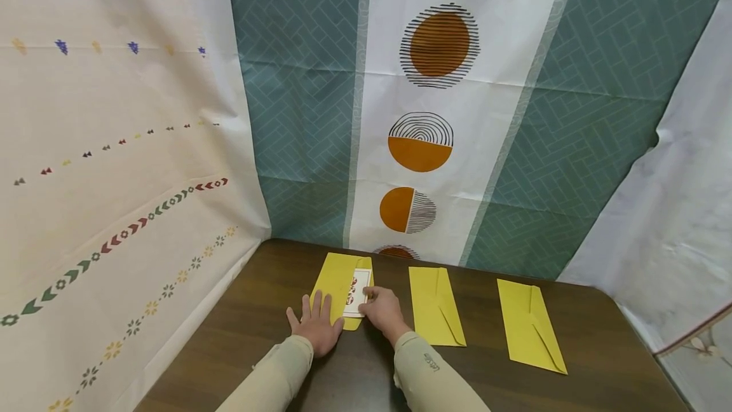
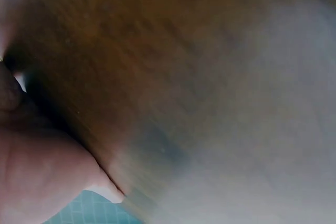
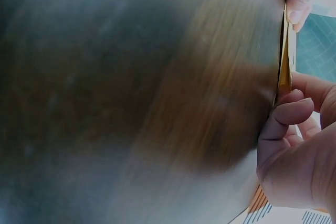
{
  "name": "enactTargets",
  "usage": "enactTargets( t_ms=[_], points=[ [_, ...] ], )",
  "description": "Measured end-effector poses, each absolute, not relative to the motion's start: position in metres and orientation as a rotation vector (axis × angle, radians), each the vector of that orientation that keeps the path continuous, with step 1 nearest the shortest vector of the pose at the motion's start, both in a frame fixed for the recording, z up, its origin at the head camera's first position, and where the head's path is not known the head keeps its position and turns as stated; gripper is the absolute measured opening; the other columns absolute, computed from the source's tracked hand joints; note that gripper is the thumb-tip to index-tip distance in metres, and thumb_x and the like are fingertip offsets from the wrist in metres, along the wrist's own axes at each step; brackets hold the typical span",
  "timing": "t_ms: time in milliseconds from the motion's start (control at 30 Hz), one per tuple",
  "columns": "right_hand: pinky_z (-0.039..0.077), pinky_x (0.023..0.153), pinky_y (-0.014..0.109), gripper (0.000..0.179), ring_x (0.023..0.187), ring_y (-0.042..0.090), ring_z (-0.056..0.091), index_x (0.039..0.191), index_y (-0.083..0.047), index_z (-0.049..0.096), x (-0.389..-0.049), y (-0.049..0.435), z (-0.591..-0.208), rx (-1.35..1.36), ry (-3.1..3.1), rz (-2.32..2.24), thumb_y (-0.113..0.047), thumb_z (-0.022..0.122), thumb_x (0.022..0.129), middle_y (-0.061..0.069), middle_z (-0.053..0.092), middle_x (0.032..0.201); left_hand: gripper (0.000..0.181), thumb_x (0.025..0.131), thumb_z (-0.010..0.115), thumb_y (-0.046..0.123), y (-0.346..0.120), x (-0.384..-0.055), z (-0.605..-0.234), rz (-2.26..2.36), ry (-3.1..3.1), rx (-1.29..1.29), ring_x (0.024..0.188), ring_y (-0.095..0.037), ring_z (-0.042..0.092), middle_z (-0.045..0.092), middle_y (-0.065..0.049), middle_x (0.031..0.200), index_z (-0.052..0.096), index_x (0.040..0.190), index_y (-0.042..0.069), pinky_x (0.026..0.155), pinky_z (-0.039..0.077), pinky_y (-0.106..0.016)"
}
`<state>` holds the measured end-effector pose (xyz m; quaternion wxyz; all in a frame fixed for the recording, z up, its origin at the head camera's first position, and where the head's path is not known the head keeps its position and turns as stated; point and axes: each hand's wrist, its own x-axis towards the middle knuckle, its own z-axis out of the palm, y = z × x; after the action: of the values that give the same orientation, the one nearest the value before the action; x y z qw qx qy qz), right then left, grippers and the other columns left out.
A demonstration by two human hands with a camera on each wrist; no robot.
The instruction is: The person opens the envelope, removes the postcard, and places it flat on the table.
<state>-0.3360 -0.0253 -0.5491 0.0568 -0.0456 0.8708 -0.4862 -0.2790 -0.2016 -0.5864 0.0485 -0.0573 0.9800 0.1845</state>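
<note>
A yellow envelope (image 1: 333, 275) lies at the far left of the brown table, with a white card (image 1: 356, 294) bearing red marks over its right side. My left hand (image 1: 319, 328) rests with spread, straight fingers on the envelope's lower left part. At the card's right edge my right hand (image 1: 384, 310) pinches the card between thumb and fingers. The right wrist view shows the curled fingers of that hand beside the thin yellow edge of the envelope (image 3: 285, 69). The left wrist view catches only part of the left hand (image 2: 44, 169) and blurred table.
Two more yellow envelopes lie to the right, one in the middle (image 1: 431, 307) and one farther right (image 1: 528, 323). A patterned curtain (image 1: 303, 113) hangs behind the table (image 1: 480, 377), and a white printed cloth (image 1: 114, 196) hangs along the left.
</note>
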Motion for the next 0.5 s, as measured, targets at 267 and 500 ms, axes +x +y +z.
enactTargets(
  t_ms=[267,500],
  points=[
    [0.052,0.07,0.028,0.048,0.086,0.018,0.068,0.135,-0.003,0.073,-0.333,-0.017,-0.543,-0.127,2.627,-1.486,-0.002,0.08,0.087,0.014,0.077,0.115,0.08,0.108,0.047,0.055,-0.204,-0.285,-0.593,0.566,3.022,-0.151,0.166,-0.051,0.005,0.014,-0.019,0.18,0.027,0.169,0.007,0.123,-0.005,-0.083],
    [0.052,0.074,0.029,0.048,0.089,0.017,0.065,0.136,-0.004,0.072,-0.326,-0.008,-0.539,-0.142,2.646,-1.48,-0.007,0.08,0.089,0.016,0.076,0.129,0.08,0.108,0.046,0.056,-0.203,-0.281,-0.593,0.571,3.029,-0.151,0.166,-0.052,0.005,0.015,-0.019,0.18,0.029,0.169,0.007,0.122,-0.004,-0.084]
  ],
)
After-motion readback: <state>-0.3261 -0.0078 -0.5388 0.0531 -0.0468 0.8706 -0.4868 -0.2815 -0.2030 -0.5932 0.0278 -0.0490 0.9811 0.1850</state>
